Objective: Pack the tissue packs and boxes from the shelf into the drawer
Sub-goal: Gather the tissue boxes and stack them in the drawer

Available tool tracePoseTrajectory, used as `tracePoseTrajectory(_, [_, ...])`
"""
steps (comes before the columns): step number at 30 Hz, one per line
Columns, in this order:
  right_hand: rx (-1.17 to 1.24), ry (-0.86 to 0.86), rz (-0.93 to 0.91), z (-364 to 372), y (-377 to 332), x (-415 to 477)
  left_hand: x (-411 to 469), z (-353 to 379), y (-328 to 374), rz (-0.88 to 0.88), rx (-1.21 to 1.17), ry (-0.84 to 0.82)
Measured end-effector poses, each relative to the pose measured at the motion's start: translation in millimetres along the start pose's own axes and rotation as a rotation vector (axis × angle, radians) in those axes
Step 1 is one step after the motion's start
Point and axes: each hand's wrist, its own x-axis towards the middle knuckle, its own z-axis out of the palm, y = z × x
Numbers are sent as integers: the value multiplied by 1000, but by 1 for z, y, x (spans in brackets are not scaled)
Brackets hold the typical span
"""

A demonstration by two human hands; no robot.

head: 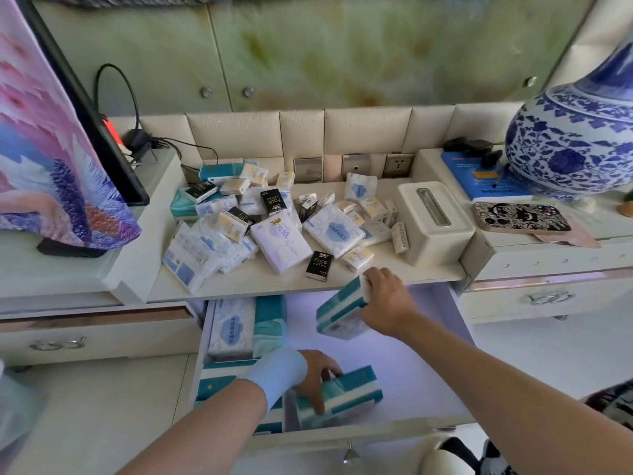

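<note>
left grip [313, 377]: closed on teal pack [342, 394] in drawer [428, 371] | right grip [385, 298]: closed on teal-white pack [339, 311] above drawer

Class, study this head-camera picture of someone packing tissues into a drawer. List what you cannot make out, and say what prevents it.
1. Drawer, front-left corner: the left hand and its blue wristband cover the packs there.
2. Drawer's back: hidden under the shelf.
3. Small print on the black pack: too small.
4. Vase: top cut off by the frame edge.
5. Teal pack: its far end is covered by the right hand.
</note>
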Motion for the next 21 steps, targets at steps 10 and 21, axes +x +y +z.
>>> tracePoseTrajectory(10, [-139, -642, -3, 39, 37, -21, -33, -5, -28, -79, -212, 464])
tracePoseTrajectory(21, [143, -785, 406, 50, 7, -41, -31, 18, -30, -85, 292, 257])
